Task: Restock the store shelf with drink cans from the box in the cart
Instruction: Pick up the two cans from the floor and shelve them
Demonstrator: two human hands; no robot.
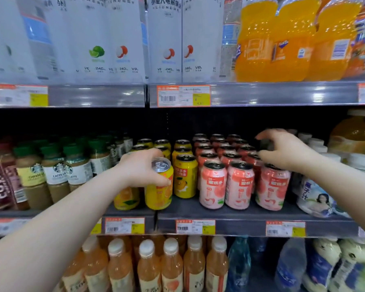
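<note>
The light is bright and even, and it seems to come from above. It makes white glare on the plastic price rail (pixel 261 94) and small shining spots on the orange bottles (pixel 291 39). The back of the middle shelf (pixel 240 211) is dark, almost black. The edges curve from the wide lens, and the corners are blurred.

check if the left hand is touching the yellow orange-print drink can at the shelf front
Touching. The head view shows the left hand wrapped around the upper part of the yellow orange-print drink can, thumb pressed across its front.
</note>
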